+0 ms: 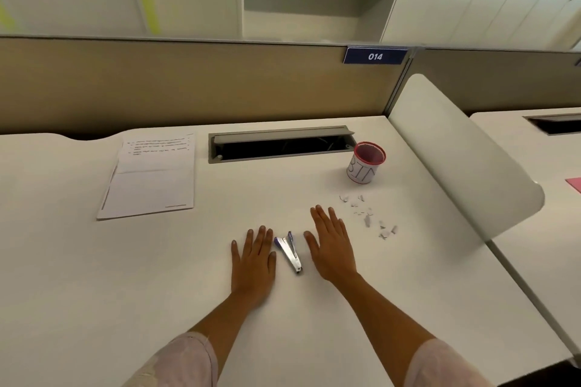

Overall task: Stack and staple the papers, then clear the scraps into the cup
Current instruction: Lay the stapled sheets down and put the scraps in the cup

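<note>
Right between the flat, empty-palmed left hand [253, 264] and right hand [330, 247] lies the stapler [290, 251], shiny metal with blue trim, long axis pointing away from the person, both hands about equally close. Further out, torn scraps [367, 217] sit beyond the right hand, red-rimmed cup [364, 165] behind them. Papers [151, 177] lie far left, smooth and flat, so the left hand's probably better placed.

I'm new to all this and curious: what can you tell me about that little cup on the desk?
The cup is a small round container with a red mesh-looking rim and a white paper label wrapped round it, hand-lettered "BIN". It stands upright and open-topped on the white desk, just right of the cable slot and beyond the paper scraps. Nothing touches it; its inside is not visible.
</note>
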The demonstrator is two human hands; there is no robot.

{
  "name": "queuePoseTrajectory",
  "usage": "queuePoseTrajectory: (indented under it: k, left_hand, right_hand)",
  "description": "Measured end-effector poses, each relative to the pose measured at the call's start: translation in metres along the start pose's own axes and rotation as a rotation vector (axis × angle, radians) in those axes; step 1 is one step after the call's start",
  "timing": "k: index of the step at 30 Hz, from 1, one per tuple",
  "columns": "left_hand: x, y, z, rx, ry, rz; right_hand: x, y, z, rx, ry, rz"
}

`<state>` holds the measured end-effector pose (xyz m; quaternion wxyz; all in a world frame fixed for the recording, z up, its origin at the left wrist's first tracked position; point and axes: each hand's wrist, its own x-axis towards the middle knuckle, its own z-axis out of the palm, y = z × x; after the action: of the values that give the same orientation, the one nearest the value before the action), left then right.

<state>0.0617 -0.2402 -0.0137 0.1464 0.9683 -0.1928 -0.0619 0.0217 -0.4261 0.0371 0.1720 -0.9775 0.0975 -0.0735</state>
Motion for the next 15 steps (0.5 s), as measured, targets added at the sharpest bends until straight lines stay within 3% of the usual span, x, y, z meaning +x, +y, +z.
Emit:
queuePoseTrajectory:
  k: [15]
  left_hand:
    - [0.032,0.017,0.012,0.049,0.049,0.005]
  right_hand:
    - [0.002,0.159,-0.026,0.077,0.009,0.336]
